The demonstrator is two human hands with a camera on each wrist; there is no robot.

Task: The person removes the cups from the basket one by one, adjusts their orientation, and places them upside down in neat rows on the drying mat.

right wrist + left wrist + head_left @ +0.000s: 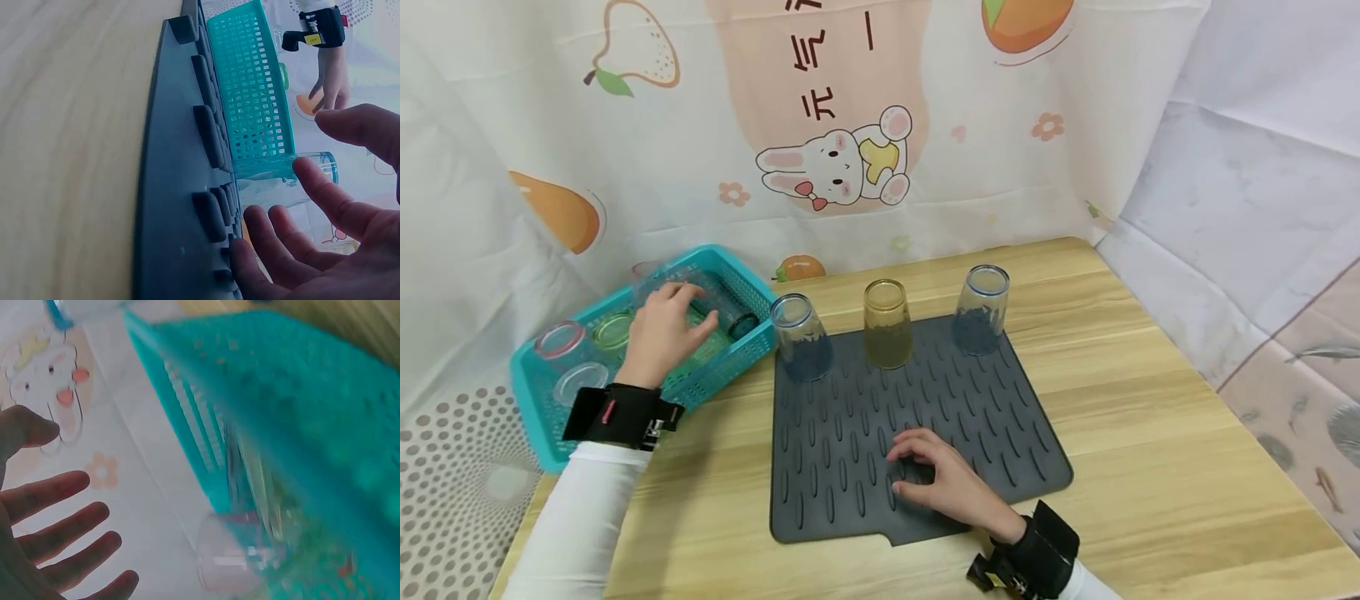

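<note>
Over the teal basket (718, 379), my left hand (661, 333) reaches with its fingers spread. The left wrist view shows nothing between the thumb and fingers (69, 537). Several glasses lie in the basket, among them a pink-rimmed glass (561, 342), a green one (613, 332) and a clear one (718, 300) beside the hand. Low above the near part of the dark grey drying mat (842, 467) is my right hand (951, 483), loosely curved and holding nothing. Along the mat's far side stand a blue-rimmed glass (805, 342), an amber glass (887, 329) and another blue-rimmed glass (981, 312).
A wooden table (1120, 383) lies under the mat and basket. Behind it hangs a white printed cloth (985, 167). A dotted cloth (460, 492) borders the left side. The basket's rim rises close to the leftmost standing glass.
</note>
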